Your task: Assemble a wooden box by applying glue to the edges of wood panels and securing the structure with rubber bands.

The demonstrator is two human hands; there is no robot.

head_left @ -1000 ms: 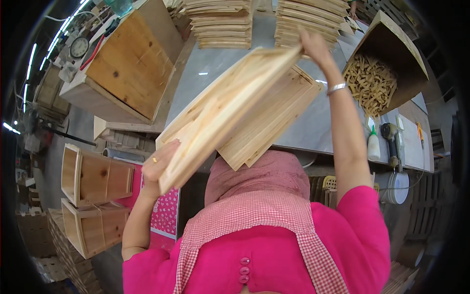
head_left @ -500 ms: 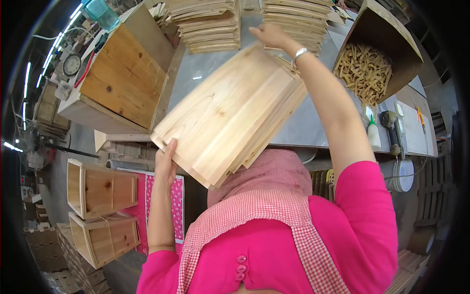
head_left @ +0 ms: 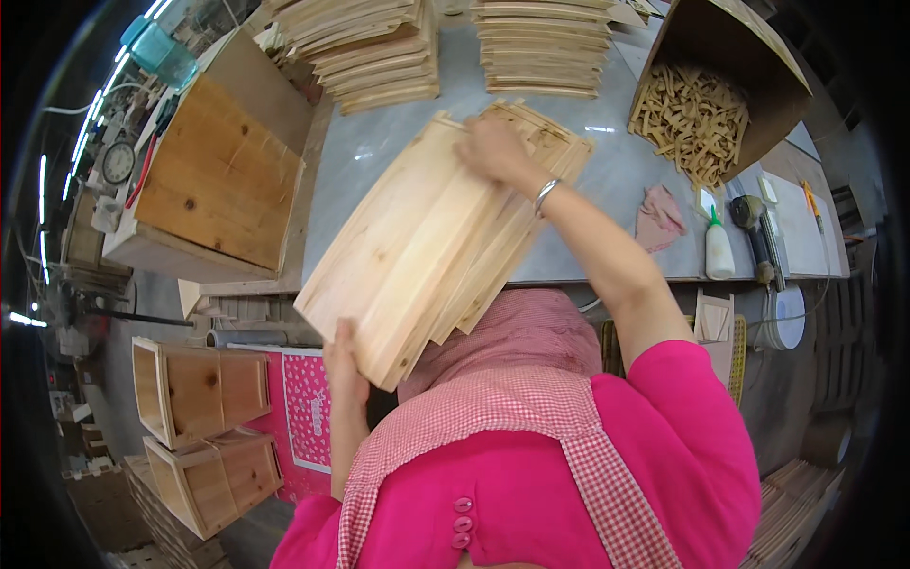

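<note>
A loose stack of thin pale wooden boards (head_left: pixel 389 256) lies tilted in front of me, partly over the table's front edge, its boards fanned out toward the right. My left hand (head_left: pixel 346 368) holds the near left corner, thumb on the top board and fingers underneath. At the far end, my right hand (head_left: pixel 497 152) is curled over the boards' upper edge; it is slightly blurred, and its fingertips are partly hidden. A silver bracelet (head_left: pixel 546 196) circles the right wrist.
Two tall board stacks (head_left: pixel 379 57) (head_left: pixel 542 47) stand at the table's back. A carton of tan strips (head_left: pixel 697 119), pink cloth (head_left: pixel 659 218), glue bottle (head_left: pixel 719 248) and power tool (head_left: pixel 754 228) are on the right. Left stand a large wooden box (head_left: pixel 213 180) and wooden bins (head_left: pixel 213 389).
My right hand has come down from above the far end onto the boards' upper edge. The boards have spread apart more there. The pink cloth, hidden before by my arm, now shows.
</note>
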